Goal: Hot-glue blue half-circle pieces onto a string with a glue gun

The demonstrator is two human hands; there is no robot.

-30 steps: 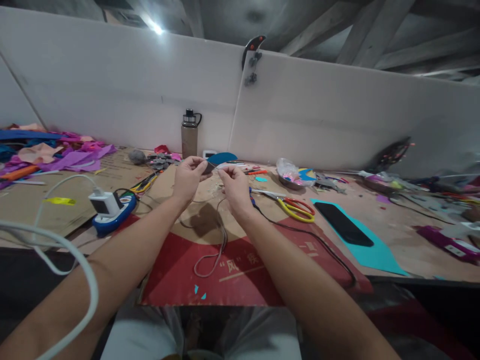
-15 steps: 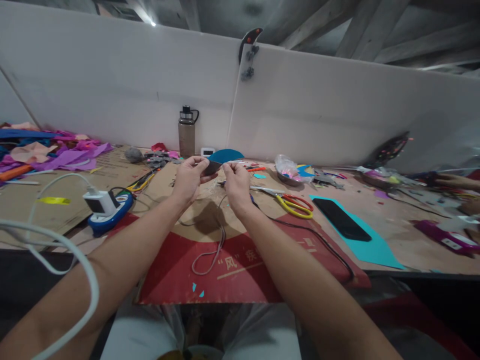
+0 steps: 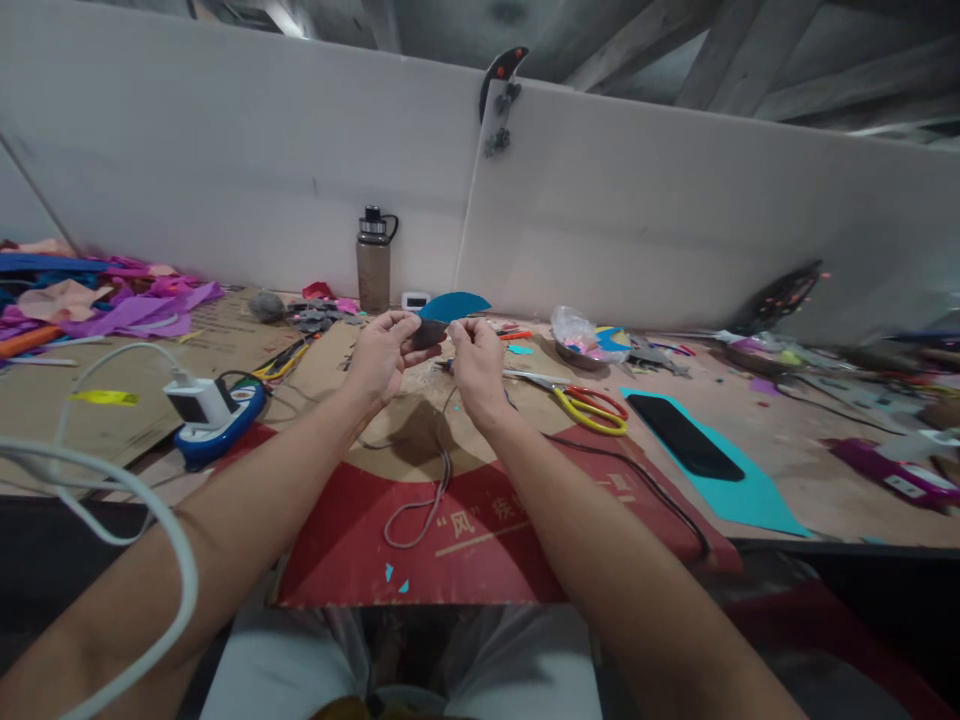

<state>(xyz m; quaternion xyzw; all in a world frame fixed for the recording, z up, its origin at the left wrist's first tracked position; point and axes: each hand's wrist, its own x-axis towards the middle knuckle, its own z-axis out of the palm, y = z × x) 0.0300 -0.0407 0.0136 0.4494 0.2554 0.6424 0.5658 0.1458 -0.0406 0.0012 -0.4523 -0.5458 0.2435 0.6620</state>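
Observation:
My left hand [image 3: 386, 358] is closed on a curved piece of sheet material [image 3: 454, 306], blue on its upper part and dark grey to black [image 3: 428, 334] on its lower fold. It is held up above the cardboard. With thumb and fingers pinched together, my right hand [image 3: 478, 365] meets the piece's lower right edge; the fingertips hide the exact contact. Below the hands, a thin cord [image 3: 448, 470] hangs in a loop over the red part of the cardboard sheet [image 3: 337, 550]. Scissors with one yellow and one red handle [image 3: 592, 410] lie right of my right hand.
A bottle [image 3: 373, 265] stands against the white partition [image 3: 247, 150]. To the left are a blue power strip [image 3: 217, 430], a white cable [image 3: 184, 560] and coloured scraps [image 3: 142, 310]. On the right lie a black phone [image 3: 686, 437], turquoise sheet [image 3: 772, 510] and a bowl [image 3: 581, 357].
The curved piece has tipped slightly, showing more of its blue face. My right hand has shifted a little to the right along its edge; my left hand stays nearly in place.

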